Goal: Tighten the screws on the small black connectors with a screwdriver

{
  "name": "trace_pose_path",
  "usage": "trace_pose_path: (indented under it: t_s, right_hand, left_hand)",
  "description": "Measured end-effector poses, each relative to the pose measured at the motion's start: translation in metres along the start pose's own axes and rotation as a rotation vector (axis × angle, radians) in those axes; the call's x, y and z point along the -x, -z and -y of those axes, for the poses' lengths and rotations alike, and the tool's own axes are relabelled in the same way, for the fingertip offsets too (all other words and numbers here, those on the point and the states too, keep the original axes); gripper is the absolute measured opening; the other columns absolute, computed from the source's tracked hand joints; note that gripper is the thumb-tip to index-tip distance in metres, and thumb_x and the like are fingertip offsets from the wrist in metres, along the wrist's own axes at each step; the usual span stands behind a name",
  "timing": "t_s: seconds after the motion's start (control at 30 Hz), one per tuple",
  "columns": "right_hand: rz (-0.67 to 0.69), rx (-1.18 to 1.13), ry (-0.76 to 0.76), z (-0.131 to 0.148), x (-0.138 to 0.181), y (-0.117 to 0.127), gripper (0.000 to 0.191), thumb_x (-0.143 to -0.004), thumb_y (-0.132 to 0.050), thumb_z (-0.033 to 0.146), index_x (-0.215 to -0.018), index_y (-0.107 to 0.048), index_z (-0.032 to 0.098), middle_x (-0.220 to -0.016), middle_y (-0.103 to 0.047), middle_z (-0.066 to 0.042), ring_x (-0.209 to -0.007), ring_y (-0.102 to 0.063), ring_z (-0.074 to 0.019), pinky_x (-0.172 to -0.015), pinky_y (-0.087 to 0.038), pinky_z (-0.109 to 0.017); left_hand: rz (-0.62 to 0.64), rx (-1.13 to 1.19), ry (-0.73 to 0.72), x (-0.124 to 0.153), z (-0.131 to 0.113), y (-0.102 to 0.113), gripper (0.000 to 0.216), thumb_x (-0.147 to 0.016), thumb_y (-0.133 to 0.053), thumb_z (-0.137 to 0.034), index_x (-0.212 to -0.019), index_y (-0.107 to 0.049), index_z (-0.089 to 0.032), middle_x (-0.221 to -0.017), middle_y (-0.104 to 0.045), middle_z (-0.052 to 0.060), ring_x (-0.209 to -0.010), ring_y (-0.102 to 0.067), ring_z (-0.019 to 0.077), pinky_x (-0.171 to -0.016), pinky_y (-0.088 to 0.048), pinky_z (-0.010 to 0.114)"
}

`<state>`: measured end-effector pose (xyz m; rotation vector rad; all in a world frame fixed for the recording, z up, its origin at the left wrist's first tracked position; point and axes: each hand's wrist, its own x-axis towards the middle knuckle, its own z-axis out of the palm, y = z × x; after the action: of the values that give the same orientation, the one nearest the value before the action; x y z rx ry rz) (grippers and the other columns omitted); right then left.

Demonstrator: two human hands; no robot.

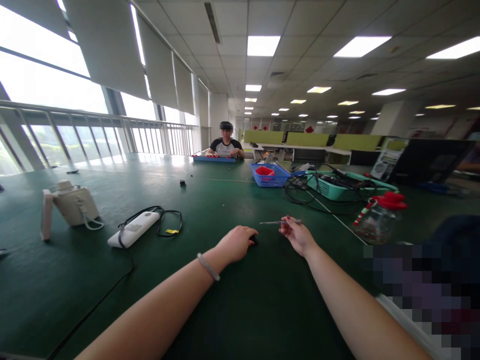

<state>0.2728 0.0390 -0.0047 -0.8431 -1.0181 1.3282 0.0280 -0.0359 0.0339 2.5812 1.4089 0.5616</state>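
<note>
My left hand (237, 243) rests knuckles-up on the green table (232, 310), its fingers curled over a small black object (254, 240) that is mostly hidden. My right hand (296, 235) is a little to the right, fingers pinched round a thin screwdriver (275, 222) whose metal shaft points left, level above the table. A bracelet (208, 266) sits on my left wrist.
A white device (134, 228) with a black cable lies at the left, a cream telephone (67, 205) further left. A clear jar with a red lid (379, 217) stands at the right. Blue (270, 176) and green (337, 187) baskets with cables sit behind. Another person (225, 145) sits at the far end.
</note>
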Motion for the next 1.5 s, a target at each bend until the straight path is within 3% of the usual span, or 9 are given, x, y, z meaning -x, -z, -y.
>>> trace_pose_path:
  t_s: [0.2, 0.37, 0.53, 0.6, 0.67, 0.77, 0.9, 1.13, 1.5]
  right_hand:
    - [0.020, -0.022, -0.010, -0.001, -0.001, 0.001, 0.023, -0.072, -0.077, 0.030, -0.092, -0.071, 0.019, -0.086, -0.070, -0.005, -0.067, -0.064, -0.0143, -0.065, -0.056, -0.028]
    - [-0.014, 0.142, 0.112, 0.002, 0.006, -0.009, 0.028, -0.072, -0.076, 0.041, -0.089, -0.071, 0.019, -0.081, -0.069, -0.004, -0.061, -0.061, -0.0143, -0.061, -0.053, -0.029]
    - [0.043, 0.657, 0.429, 0.013, 0.032, -0.034, 0.029, -0.087, -0.059, 0.047, -0.087, -0.073, 0.022, -0.073, -0.066, -0.004, -0.064, -0.059, -0.0179, -0.067, -0.049, -0.033]
    - [0.059, 0.858, 0.657, 0.018, 0.048, -0.048, 0.021, -0.087, -0.060, 0.040, -0.081, -0.072, 0.024, -0.078, -0.069, -0.004, -0.074, -0.061, -0.0206, -0.084, -0.045, -0.039]
    - [0.169, 1.023, 0.862, 0.022, 0.061, -0.060, 0.014, -0.086, -0.060, 0.033, -0.079, -0.069, 0.026, -0.074, -0.069, -0.001, -0.070, -0.059, -0.0182, -0.099, -0.035, -0.045]
    - [0.378, 1.155, 1.010, 0.024, 0.075, -0.072, 0.012, -0.082, -0.062, 0.029, -0.071, -0.064, 0.026, -0.065, -0.064, 0.003, -0.062, -0.055, -0.0152, -0.103, -0.031, -0.045]
    - [0.481, 1.206, 1.078, 0.024, 0.079, -0.075, 0.010, -0.082, -0.063, 0.027, -0.072, -0.064, 0.025, -0.064, -0.062, 0.004, -0.061, -0.055, -0.0140, -0.104, -0.028, -0.045]
    - [0.474, 1.229, 1.129, 0.027, 0.080, -0.077, 0.015, -0.088, -0.057, 0.025, -0.074, -0.063, 0.023, -0.066, -0.062, 0.003, -0.062, -0.056, -0.0130, -0.103, -0.030, -0.046]
    - [0.533, 1.223, 1.181, 0.023, 0.082, -0.080, 0.012, -0.086, -0.065, 0.026, -0.077, -0.061, 0.020, -0.065, -0.064, 0.002, -0.057, -0.058, -0.0129, -0.105, -0.038, -0.047]
  left_hand:
    - [-0.020, 0.048, -0.004, -0.008, 0.020, -0.014, 0.035, -0.090, -0.054, -0.022, -0.124, -0.060, -0.021, -0.125, -0.063, 0.008, -0.116, -0.057, 0.0242, -0.103, -0.042, 0.039]
    - [-0.025, 0.133, -0.008, -0.005, 0.027, -0.015, 0.041, -0.089, -0.055, -0.024, -0.130, -0.055, -0.023, -0.131, -0.060, 0.006, -0.120, -0.055, 0.0233, -0.106, -0.040, 0.038]
    - [-0.112, 0.142, 0.110, -0.004, 0.032, -0.019, 0.051, -0.083, -0.063, -0.031, -0.132, -0.053, -0.021, -0.126, -0.061, 0.010, -0.119, -0.054, 0.0269, -0.104, -0.042, 0.041]
    - [-0.133, 0.128, 0.134, -0.005, 0.035, -0.022, 0.050, -0.080, -0.066, -0.034, -0.127, -0.058, -0.019, -0.118, -0.065, 0.010, -0.116, -0.054, 0.0276, -0.102, -0.043, 0.040]
    - [-0.143, 0.113, 0.136, -0.005, 0.037, -0.025, 0.045, -0.079, -0.067, -0.038, -0.120, -0.063, -0.019, -0.113, -0.067, 0.009, -0.113, -0.054, 0.0277, -0.101, -0.043, 0.040]
    - [-0.156, 0.100, 0.123, -0.006, 0.040, -0.027, 0.038, -0.080, -0.066, -0.040, -0.113, -0.067, -0.021, -0.110, -0.069, 0.007, -0.112, -0.054, 0.0270, -0.100, -0.042, 0.039]
    - [-0.171, 0.089, 0.103, -0.005, 0.040, -0.028, 0.037, -0.080, -0.065, -0.037, -0.113, -0.068, -0.022, -0.109, -0.069, 0.007, -0.111, -0.054, 0.0263, -0.100, -0.042, 0.038]
    - [-0.175, 0.066, 0.097, -0.005, 0.039, -0.026, 0.034, -0.079, -0.066, -0.038, -0.110, -0.069, -0.025, -0.106, -0.071, 0.004, -0.109, -0.055, 0.0257, -0.099, -0.044, 0.037]
    - [-0.178, 0.069, 0.122, -0.006, 0.043, -0.028, 0.037, -0.079, -0.064, -0.036, -0.114, -0.068, -0.024, -0.107, -0.071, 0.004, -0.109, -0.057, 0.0260, -0.098, -0.045, 0.036]
